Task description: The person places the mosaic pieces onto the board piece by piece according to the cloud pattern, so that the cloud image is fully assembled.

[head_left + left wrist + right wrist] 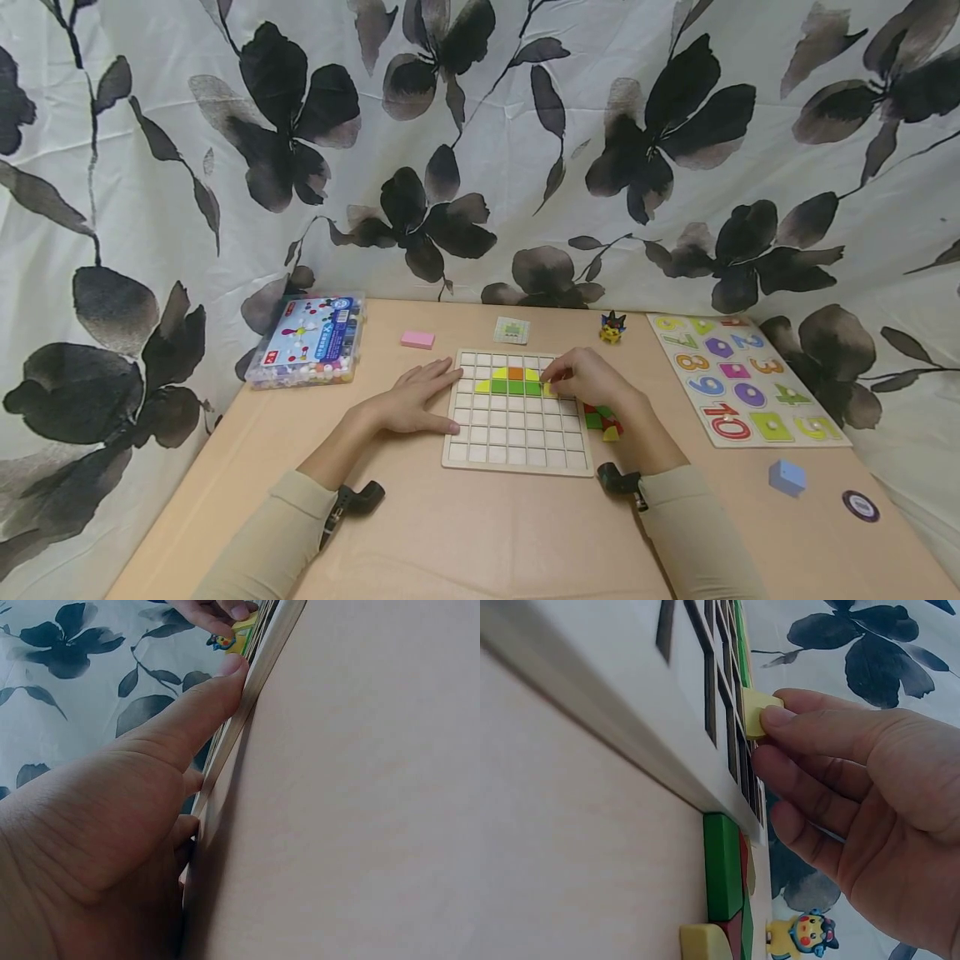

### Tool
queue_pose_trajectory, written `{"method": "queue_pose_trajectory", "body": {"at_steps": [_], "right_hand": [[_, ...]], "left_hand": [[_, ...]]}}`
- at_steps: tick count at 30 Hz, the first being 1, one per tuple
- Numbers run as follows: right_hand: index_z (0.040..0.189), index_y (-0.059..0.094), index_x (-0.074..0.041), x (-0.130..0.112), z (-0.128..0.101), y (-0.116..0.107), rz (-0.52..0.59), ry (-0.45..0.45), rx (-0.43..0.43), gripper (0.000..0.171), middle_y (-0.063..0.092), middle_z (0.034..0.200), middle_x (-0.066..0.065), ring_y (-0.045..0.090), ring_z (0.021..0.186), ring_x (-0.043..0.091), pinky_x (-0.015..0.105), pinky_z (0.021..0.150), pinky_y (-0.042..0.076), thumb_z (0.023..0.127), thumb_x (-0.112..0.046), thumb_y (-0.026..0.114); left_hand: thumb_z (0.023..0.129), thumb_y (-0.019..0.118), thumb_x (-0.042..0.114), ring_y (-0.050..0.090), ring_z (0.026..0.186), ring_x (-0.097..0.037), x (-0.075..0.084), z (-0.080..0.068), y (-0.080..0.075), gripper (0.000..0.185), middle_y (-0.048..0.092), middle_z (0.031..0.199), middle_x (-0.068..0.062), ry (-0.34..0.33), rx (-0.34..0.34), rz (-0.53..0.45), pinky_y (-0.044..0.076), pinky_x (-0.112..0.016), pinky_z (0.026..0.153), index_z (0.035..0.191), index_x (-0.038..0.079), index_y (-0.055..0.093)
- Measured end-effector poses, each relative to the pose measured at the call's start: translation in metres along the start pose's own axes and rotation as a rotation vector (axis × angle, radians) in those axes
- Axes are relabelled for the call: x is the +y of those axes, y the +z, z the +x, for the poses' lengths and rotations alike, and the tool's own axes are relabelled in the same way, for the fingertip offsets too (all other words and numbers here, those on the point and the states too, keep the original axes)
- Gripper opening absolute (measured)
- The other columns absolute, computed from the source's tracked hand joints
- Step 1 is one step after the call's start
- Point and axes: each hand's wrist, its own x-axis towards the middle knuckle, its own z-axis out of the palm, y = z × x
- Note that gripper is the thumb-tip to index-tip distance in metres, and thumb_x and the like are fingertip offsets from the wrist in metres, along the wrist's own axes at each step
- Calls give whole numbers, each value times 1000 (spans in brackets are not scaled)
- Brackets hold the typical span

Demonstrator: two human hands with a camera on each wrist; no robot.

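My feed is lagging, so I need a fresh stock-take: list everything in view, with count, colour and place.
Grid board: one, pale wood, table centre.
Placed tiles: several, yellow, orange, green, board's top rows.
Loose tiles: a few, green, red, yellow, right of board.
Bead box: one, clear, far left.
Pink block: one, behind board.
Card: one, pale green, behind board.
Toy figure: one, yellow and black, rear centre.
Number puzzle: one, multicoloured, right.
Blue block: one, front right.
Round disc: one, dark, front right.
Left hand: flat on board's left edge.
Right hand: fingers pinch yellow tile.
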Motion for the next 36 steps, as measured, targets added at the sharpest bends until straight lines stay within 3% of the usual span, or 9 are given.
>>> {"method": "queue_pose_trajectory", "body": {"at_steps": [9,21,30,36], "right_hand": [[108,83,-11,1,0,0,0,19,-27,21,77,101,1,61,88,18,32,79,53,89,-3,80],[114,81,-8,5,1,0,-18,-18,-48,26,77,105,3,60,88,17,32,80,52,88,-6,81],[126,76,-10,3,-10,-15,44,67,14,31,70,102,3,55,89,23,30,69,51,94,-12,76],[125,77,-13,1,-21,-34,45,112,88,31,69,104,3,58,96,25,34,77,53,95,-15,74]], "left_hand": [[87,69,71,4,164,-32,0,0,0,105,6,177,-11,0,-4,-5,3,-56,131,167,22,24],[87,69,71,5,164,-32,0,0,-1,105,7,177,-11,4,-4,-1,3,-56,131,167,21,24],[87,70,70,4,164,-32,1,0,-1,105,7,176,-12,2,-7,0,3,-56,131,167,21,25],[87,70,71,4,164,-32,1,0,-1,104,7,176,-11,-2,-4,-6,3,-56,132,167,21,25]]}}
